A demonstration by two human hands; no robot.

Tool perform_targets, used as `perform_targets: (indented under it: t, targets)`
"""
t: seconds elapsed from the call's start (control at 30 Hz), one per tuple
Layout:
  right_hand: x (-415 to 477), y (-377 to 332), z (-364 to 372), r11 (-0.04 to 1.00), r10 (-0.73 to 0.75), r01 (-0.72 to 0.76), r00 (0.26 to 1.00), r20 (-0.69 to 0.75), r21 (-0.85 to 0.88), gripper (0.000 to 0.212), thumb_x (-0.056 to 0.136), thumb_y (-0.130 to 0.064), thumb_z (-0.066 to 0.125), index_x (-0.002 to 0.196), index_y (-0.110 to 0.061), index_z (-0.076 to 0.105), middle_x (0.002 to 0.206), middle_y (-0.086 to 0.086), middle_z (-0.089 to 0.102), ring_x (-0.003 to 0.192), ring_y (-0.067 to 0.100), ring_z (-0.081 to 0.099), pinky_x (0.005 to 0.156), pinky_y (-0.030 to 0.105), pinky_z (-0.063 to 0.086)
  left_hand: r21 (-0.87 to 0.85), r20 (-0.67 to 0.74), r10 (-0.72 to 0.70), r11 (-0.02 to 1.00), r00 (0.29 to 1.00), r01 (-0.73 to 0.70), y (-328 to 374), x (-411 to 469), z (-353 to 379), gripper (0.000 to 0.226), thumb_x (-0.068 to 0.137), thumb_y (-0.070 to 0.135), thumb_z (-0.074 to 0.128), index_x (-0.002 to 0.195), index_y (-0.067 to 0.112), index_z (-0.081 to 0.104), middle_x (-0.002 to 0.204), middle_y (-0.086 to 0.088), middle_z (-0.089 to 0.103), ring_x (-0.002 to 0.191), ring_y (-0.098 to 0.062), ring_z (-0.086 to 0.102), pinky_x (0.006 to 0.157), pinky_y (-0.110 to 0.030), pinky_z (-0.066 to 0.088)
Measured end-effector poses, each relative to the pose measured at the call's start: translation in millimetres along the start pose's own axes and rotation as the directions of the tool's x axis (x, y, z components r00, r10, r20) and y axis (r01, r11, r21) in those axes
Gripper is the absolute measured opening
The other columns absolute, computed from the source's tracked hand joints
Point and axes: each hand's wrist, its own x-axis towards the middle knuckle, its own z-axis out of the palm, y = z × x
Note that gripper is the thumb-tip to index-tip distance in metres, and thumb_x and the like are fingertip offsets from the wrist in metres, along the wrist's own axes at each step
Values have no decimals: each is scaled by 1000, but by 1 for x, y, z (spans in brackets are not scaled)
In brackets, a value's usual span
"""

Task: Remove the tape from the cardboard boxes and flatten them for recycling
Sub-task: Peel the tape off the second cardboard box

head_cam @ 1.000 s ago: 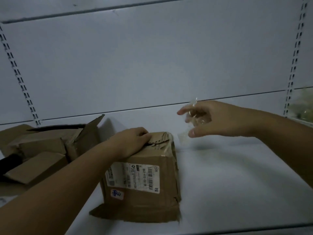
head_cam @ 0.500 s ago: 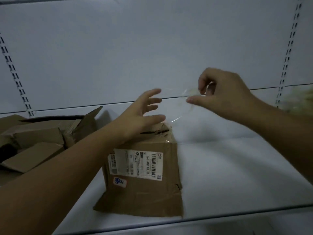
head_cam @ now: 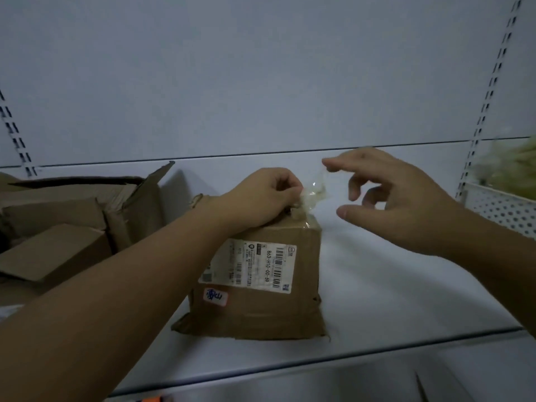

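A small brown cardboard box [head_cam: 278,303] with a white shipping label [head_cam: 255,264] stands on the white shelf [head_cam: 391,291]. My left hand [head_cam: 261,198] rests on the box's top and pinches a crumpled strip of clear tape [head_cam: 311,192] at the top right corner. The tape rises from the box edge. My right hand [head_cam: 391,198] hovers just right of the tape with fingers spread and loosely bent; its index fingertip touches the tape's upper end. It holds nothing.
Several opened and flattened cardboard boxes [head_cam: 72,224] are piled at the left of the shelf. A perforated white basket [head_cam: 501,207] with blurred greenish contents sits at the right. The shelf's front edge [head_cam: 319,361] runs below the box. Slotted uprights flank the back panel.
My left hand dropped from mid-air onto the box top and took the tape. My right hand let go of the tape and spread its fingers. The camera moved closer.
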Motion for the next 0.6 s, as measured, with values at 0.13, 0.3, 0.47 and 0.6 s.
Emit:
perform_targets:
  t: [0.13, 0.3, 0.47, 0.6]
  targets:
    - [-25, 2, 38, 881, -345, 309, 938, -41, -358, 14, 82, -30, 62, 89, -19, 67, 81, -9, 61, 63, 3, 49, 56, 13, 44, -86, -42, -83, 993, 996, 79, -2, 4, 1, 15, 93, 18, 53, 96, 11, 66, 99, -15, 70, 76, -19, 60, 72, -31, 48]
    - [-52, 22, 93, 740, -434, 429, 893, 119, -517, 37, 69, -40, 78, 88, -9, 71, 79, 7, 68, 61, 18, 63, 44, 26, 52, -149, -33, -139, 980, 990, 133, -2, 3, 2, 13, 91, 19, 58, 97, 12, 67, 103, -16, 70, 80, -23, 61, 79, -37, 53]
    - [-43, 26, 100, 755, -451, 389, 893, 14, -528, 35, 73, -41, 74, 83, -8, 69, 76, 6, 69, 58, 17, 63, 42, 23, 51, -169, -11, -163, 973, 987, 159, -5, 5, -1, 11, 90, 13, 56, 88, 21, 64, 83, -2, 66, 61, -7, 55, 50, -10, 45]
    - [-37, 28, 97, 787, -445, 370, 895, -38, -493, 33, 80, -41, 67, 86, -9, 70, 75, 0, 71, 57, 10, 63, 48, 16, 47, -187, -1, -154, 971, 988, 152, -6, 6, 0, 14, 89, 9, 57, 85, 20, 64, 72, 4, 63, 52, 0, 54, 48, -9, 44]
